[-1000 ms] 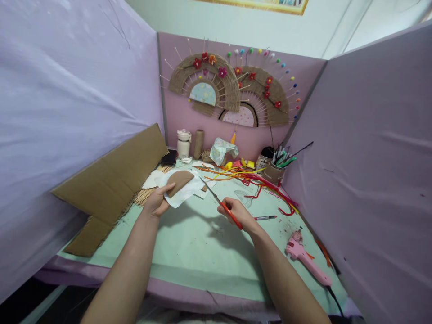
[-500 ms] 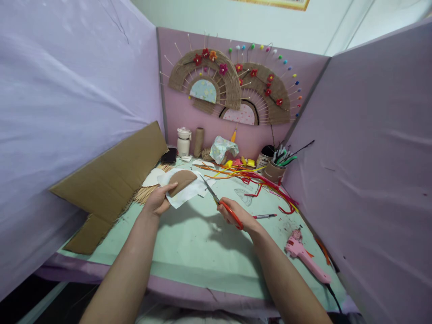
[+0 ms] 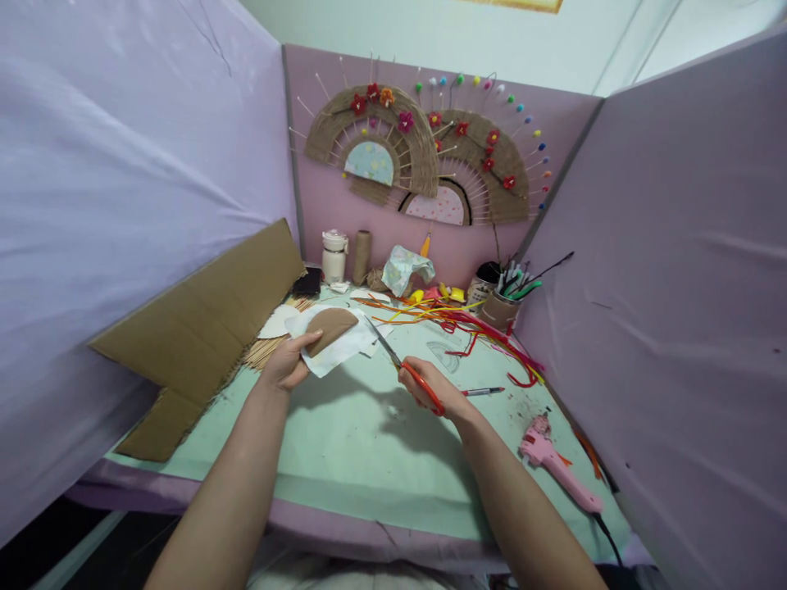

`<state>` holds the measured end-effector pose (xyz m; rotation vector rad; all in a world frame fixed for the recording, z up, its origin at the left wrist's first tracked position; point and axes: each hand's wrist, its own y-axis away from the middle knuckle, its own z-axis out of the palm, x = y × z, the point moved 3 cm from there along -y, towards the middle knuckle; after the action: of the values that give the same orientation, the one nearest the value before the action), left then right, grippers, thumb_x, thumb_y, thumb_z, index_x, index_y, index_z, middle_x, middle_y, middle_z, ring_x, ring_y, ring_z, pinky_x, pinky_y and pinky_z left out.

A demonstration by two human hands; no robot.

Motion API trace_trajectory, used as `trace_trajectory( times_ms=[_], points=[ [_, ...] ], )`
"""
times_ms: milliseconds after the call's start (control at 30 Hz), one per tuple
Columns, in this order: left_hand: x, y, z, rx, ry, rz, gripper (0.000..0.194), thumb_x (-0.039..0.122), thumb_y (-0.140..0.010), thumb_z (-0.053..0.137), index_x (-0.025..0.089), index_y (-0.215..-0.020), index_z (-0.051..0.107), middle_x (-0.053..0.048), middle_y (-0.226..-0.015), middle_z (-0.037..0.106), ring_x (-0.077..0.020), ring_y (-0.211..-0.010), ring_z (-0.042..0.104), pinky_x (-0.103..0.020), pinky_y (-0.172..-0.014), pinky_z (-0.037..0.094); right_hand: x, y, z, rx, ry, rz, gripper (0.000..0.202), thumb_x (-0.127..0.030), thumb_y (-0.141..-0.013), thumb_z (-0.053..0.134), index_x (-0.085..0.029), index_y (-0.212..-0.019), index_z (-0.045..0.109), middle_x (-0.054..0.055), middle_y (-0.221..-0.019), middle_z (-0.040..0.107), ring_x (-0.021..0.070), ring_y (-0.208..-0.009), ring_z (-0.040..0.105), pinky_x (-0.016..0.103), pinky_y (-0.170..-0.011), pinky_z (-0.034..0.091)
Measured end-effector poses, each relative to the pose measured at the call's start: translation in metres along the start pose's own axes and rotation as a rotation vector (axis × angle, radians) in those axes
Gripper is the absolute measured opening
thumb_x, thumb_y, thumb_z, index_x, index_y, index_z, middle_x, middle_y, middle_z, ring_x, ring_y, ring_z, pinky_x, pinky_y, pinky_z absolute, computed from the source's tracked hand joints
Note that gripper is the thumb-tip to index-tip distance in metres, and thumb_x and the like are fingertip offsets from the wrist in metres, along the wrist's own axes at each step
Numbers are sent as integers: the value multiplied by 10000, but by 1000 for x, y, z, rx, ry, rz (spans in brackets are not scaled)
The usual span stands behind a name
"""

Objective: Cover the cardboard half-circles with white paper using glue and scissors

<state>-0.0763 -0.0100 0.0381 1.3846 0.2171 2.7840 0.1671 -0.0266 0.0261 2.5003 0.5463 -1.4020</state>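
a pale green table [image 3: 369, 459] spread beneath both hands, and above it a white sheet [image 3: 335, 360] was held up toward the table's far left part. it looked thin, light and limp, its edges likely to droop or crease, so a grip close to the stiffer piece on it seemed best. the orange-handled scissors [image 3: 388, 350] would have been rigid and fairly light, safest held by the loops; the right hand [image 3: 429, 385] had its fingers closed around them there, tips near the sheet's right edge, though contact could not be told. smallest was the brown half-disc [image 3: 335, 329], lying on the sheet, probably card: light, stiff, apt to bend if squeezed hard. the left hand [image 3: 288, 362] pinched both layers at the near-left edge, thumb on top, the other fingers mostly hidden beneath.
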Motion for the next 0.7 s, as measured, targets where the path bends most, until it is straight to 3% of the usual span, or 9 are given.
trace_trajectory(
  times_ms=[700],
  points=[
    [1,0,0,-15,7,-13,392,32,-739,574,73,-1127,620,-116,-989,722,-216,-832,697,-272,-703,589,-1,-2,-6,51,47,38,297,-438,-763,508,-200,-627,394,-73,-502,346,78,-480,329,211,-476,244]
  ],
)
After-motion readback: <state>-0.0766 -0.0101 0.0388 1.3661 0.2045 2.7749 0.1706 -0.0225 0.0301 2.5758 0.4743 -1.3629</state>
